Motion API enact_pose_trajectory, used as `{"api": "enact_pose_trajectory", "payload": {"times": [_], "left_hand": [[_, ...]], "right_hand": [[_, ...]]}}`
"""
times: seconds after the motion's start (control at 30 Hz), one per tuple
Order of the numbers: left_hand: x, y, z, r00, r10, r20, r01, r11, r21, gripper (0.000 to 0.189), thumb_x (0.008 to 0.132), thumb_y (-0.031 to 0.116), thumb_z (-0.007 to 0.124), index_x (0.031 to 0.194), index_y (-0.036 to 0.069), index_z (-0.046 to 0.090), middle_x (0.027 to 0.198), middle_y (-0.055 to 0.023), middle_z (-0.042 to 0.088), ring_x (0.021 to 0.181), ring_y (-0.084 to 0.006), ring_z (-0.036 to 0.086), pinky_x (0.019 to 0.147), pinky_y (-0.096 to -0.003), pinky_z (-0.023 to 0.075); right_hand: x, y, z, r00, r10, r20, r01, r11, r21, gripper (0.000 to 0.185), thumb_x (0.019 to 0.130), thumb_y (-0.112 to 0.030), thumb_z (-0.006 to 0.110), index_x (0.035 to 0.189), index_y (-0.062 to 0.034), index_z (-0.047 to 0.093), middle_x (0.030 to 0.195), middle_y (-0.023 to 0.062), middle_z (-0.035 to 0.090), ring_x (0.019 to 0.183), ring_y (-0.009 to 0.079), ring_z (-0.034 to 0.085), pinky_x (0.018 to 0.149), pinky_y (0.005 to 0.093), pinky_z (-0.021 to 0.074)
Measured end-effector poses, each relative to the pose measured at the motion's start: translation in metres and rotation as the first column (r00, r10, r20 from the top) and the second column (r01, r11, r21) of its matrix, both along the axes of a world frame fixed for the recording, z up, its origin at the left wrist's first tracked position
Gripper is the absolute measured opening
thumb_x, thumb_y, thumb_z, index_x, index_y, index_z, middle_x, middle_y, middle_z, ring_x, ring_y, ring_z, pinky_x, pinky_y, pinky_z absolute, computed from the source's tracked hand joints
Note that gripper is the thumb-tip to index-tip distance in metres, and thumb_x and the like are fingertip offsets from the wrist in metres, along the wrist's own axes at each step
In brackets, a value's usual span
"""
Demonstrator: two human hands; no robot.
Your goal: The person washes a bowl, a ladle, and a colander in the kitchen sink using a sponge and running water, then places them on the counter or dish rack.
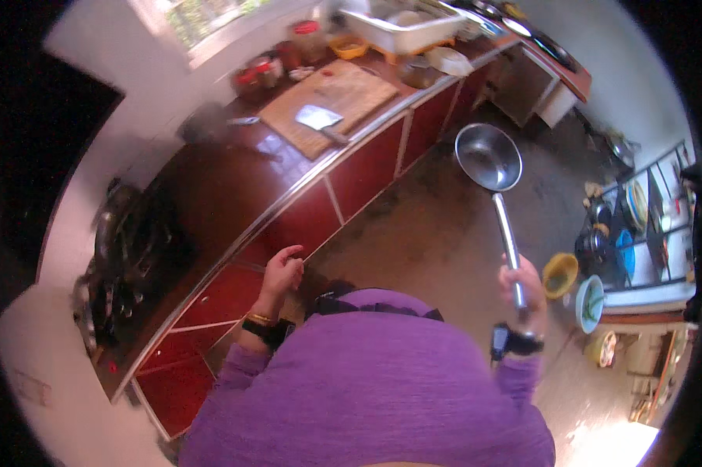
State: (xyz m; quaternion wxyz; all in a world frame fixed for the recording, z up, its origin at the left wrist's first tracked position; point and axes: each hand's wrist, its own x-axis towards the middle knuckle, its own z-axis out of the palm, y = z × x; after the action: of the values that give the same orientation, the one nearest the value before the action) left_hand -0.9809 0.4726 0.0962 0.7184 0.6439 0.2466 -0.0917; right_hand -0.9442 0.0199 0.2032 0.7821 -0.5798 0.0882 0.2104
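My right hand (523,283) grips the tubular handle of a metal ladle (489,159), whose round, deep bowl points away from me over the floor. Its shiny inside faces up, and I see no food in it. On the left, my left hand (283,274) hangs beside the red cabinet fronts with nothing in it, its fingers loosely curled. Farther ahead on the counter, a cleaver (318,117) lies on a wooden cutting board (357,93), its handle towards the counter's front edge.
A red-fronted counter (234,175) runs diagonally along my left. Jars (257,75) and a white basin (406,35) stand at its far part. On my right are a yellow basket (560,274), a light-blue basin (590,303) with greens, and a black rack (654,233).
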Motion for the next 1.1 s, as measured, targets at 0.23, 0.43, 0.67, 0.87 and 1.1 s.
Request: {"api": "enact_pose_trajectory", "payload": {"times": [0.23,0.43,0.67,0.87,1.1], "left_hand": [[0.166,-0.115,-0.008,0.921,-0.388,0.024,0.385,0.92,0.077,0.036,0.082,0.007,0.052,0.117,0.001,0.051,0.069,-0.0018,0.055,0.053,-0.0087,0.048,0.047,-0.0217,0.0389],[0.328,-0.182,-0.057,0.877,-0.479,-0.025,0.48,0.876,0.056,0.031,0.085,0.008,0.05,0.114,-0.001,0.055,0.065,-0.0012,0.054,0.052,-0.0083,0.048,0.045,-0.0216,0.0383],[0.516,-0.302,-0.061,0.673,-0.729,0.126,0.732,0.681,0.023,0.027,0.085,0.009,0.049,0.109,-0.001,0.057,0.064,0.0007,0.052,0.051,-0.0072,0.045,0.045,-0.0201,0.0358],[0.631,-0.396,-0.048,0.573,-0.812,0.112,0.807,0.582,0.097,0.033,0.081,0.007,0.048,0.113,-0.003,0.052,0.061,-0.0007,0.05,0.047,-0.0077,0.044,0.041,-0.0198,0.0351],[0.728,-0.51,-0.057,0.585,-0.811,-0.017,0.803,0.576,0.154,0.033,0.081,0.008,0.048,0.113,-0.002,0.052,0.062,-0.0016,0.051,0.047,-0.009,0.046,0.04,-0.0211,0.0371]], "right_hand": [[0.029,-0.137,-0.089,0.917,-0.373,-0.14,0.394,0.902,0.174,0.026,0.081,-0.009,0.05,0.105,-0.002,0.043,0.062,0.0074,0.047,0.041,0.0133,0.045,0.035,0.027,0.0401],[0.072,-0.193,-0.106,0.767,-0.607,-0.211,0.626,0.779,0.037,0.019,0.083,-0.016,0.052,0.099,-0.0046,0.049,0.061,0.0012,0.048,0.047,0.0106,0.046,0.042,0.0237,0.0366],[0.16,-0.228,-0.085,0.581,-0.813,-0.025,0.769,0.559,-0.31,0.017,0.075,-0.022,0.06,0.066,-0.0083,0.057,0.057,0.002,0.053,0.049,0.0119,0.051,0.048,0.0259,0.0431],[0.214,-0.26,-0.136,0.468,-0.88,-0.079,0.868,0.474,-0.15,0.02,0.073,-0.02,0.061,0.061,-0.0046,0.057,0.057,0.004,0.053,0.048,0.0135,0.051,0.041,0.0278,0.0402],[0.334,-0.393,-0.168,0.587,-0.803,-0.107,0.783,0.596,-0.177,0.019,0.074,-0.018,0.059,0.06,-0.0056,0.054,0.056,0.0039,0.052,0.046,0.0146,0.049,0.041,0.0304,0.039]]}}
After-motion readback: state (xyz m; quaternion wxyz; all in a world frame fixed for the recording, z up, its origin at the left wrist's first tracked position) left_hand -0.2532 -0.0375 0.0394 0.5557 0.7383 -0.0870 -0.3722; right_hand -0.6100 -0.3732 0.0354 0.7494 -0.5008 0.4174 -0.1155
